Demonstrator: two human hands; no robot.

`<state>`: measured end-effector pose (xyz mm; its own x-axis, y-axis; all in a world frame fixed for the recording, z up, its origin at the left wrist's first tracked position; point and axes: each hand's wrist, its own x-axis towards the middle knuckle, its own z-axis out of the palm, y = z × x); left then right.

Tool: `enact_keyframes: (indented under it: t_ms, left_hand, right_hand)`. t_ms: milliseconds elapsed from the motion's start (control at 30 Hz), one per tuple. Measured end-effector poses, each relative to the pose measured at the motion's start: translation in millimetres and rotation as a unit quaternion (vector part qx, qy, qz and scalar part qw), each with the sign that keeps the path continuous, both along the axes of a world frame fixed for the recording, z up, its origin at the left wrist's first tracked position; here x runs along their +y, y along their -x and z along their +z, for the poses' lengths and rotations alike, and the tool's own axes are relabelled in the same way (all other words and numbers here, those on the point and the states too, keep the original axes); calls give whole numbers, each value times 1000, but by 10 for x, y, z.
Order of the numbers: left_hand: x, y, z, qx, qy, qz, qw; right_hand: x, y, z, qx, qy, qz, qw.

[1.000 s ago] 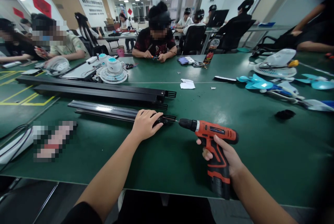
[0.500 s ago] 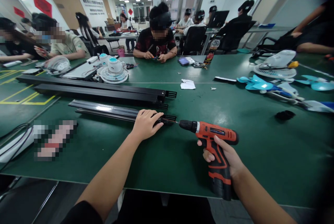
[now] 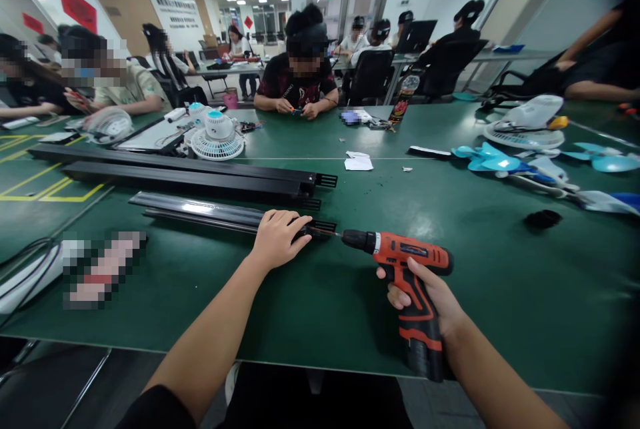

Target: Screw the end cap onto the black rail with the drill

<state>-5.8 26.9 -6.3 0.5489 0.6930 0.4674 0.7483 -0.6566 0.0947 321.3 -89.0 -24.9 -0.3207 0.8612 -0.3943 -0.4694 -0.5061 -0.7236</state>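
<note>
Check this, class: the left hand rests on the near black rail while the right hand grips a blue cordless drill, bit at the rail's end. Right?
Not quite. The head view shows the cordless drill is orange-red and black, not blue. The left hand does rest on the near black rail; the right hand grips the drill, bit at the rail's end.
</note>
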Motion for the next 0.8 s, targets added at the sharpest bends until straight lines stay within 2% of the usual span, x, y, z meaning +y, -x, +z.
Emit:
enact_keyframes:
  t_ms: [567,800]
  left_hand:
    - [-4,-6,5,-2,-4,-1,1000]
    - [-24,-5,7,-2,-4,-4,1000]
  right_hand:
    - [7,26,18,16,6,-12,1000]
    - [32,-18,-57,44,9,2,999]
